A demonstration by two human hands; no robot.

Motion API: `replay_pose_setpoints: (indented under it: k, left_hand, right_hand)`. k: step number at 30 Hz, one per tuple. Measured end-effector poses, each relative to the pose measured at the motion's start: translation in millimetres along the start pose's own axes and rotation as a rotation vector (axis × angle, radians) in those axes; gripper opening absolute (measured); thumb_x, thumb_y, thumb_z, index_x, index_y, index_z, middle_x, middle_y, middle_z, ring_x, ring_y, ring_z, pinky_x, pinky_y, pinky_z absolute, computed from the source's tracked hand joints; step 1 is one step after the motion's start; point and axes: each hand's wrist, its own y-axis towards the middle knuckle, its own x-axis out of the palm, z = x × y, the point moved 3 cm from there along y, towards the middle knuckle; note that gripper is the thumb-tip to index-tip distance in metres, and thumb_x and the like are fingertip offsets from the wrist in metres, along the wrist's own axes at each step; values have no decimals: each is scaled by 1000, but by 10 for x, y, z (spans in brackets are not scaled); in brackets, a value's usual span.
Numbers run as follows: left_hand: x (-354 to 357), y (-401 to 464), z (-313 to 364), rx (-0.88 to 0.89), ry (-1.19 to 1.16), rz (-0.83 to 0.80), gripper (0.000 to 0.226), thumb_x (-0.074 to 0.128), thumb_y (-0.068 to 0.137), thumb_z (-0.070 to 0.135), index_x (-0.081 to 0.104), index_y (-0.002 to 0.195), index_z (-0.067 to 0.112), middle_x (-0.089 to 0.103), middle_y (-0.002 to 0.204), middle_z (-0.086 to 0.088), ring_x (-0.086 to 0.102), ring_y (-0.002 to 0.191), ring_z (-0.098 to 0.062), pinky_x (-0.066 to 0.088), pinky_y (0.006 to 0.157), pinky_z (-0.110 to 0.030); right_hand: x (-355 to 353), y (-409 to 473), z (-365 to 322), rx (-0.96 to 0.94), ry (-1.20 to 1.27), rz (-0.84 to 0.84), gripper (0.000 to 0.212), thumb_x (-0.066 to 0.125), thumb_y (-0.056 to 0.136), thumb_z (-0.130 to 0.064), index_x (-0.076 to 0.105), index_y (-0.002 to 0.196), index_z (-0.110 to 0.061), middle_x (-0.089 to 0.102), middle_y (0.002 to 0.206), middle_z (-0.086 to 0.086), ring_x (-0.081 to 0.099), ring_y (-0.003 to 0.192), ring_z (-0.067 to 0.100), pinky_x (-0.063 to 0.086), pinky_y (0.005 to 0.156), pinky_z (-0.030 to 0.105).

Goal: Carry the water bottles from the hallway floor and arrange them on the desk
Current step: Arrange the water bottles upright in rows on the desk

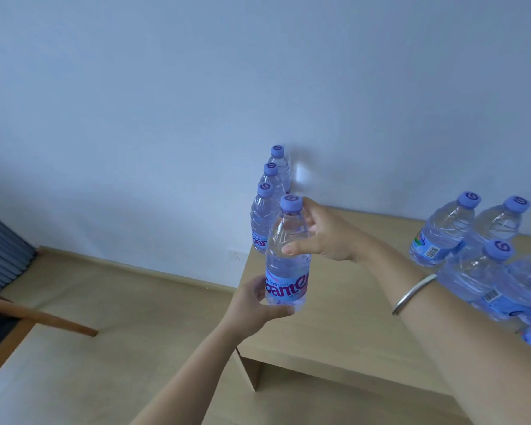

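A clear water bottle (287,256) with a blue cap and a pink label is upright at the left edge of the wooden desk (344,326). My left hand (252,305) grips its base from the left. My right hand (322,234) holds its upper part, thumb on the front and fingers near the cap. Behind it a row of three bottles (264,216) runs along the desk's left edge toward the wall. On the right side of the desk stands a cluster of several more bottles (472,246).
A white wall rises behind the desk, with a socket (236,255) low down. Pale wood floor lies to the left. A wooden chair arm (43,317) and a grey ribbed panel (3,250) are at the far left.
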Motion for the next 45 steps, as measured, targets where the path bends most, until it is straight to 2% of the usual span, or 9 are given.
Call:
replay_pose_setpoints:
  k: [4,9,12,15,18,26,37,42,45]
  left_hand:
    - [-207,81,-156,-35,65,68,54,88,56,21,64,105,21,70,105,8,62,104,-5,46,98,-29]
    - [-463,212,-314,-83,202,83,58,88,55,26,63,107,28,68,107,9,60,106,-8,46,98,-32]
    - [-545,289,-391,-100,242,76,55,87,55,26,62,104,33,69,102,13,61,100,-5,48,86,-23]
    - [-590,360,-459,-112,269,78,54,86,55,28,62,102,35,67,96,19,55,87,15,39,67,-3]
    - [-598,424,-526,-117,274,75,53,86,54,26,59,98,39,64,88,25,48,81,28,36,65,4]
    - [-586,573,-620,-140,278,61,53,86,53,28,52,85,53,63,78,32,52,77,23,38,58,1]
    - [-606,806,-620,-99,253,30,57,85,55,28,57,101,46,67,90,25,59,89,0,40,64,-9]
    - [-607,893,-612,-89,251,22,62,85,56,28,58,111,41,67,95,20,59,93,-6,40,67,-9]
    - [-608,939,-608,-88,251,23,64,85,57,27,58,113,39,67,95,20,58,92,-5,38,66,-8]
  right_hand:
    - [179,158,68,42,-128,-5,62,80,70,-13,47,121,-28,62,117,-9,58,112,6,46,99,31]
    - [401,324,162,103,-201,32,73,82,65,-22,43,126,-27,60,120,-3,58,112,16,46,99,41]
    - [513,396,223,122,-253,53,68,82,64,-26,44,120,-28,60,114,-1,58,106,20,47,95,44]
    - [605,446,283,148,-274,69,64,80,62,-30,44,115,-29,60,111,3,57,104,26,48,92,48]
    - [644,479,344,173,-290,88,66,78,60,-33,43,116,-32,60,110,3,58,103,27,49,91,49]
    - [616,560,416,204,-314,115,64,78,63,-27,42,115,-36,61,110,4,58,103,29,50,89,47]
    - [555,644,453,162,-326,159,63,77,64,-23,43,115,-38,60,110,-6,59,102,20,51,89,41]
    - [505,697,466,135,-303,186,60,77,65,-18,46,113,-35,60,109,-11,58,102,12,51,88,31]
    - [483,723,470,120,-300,197,62,79,65,-17,45,112,-39,57,109,-16,55,101,7,47,81,13]
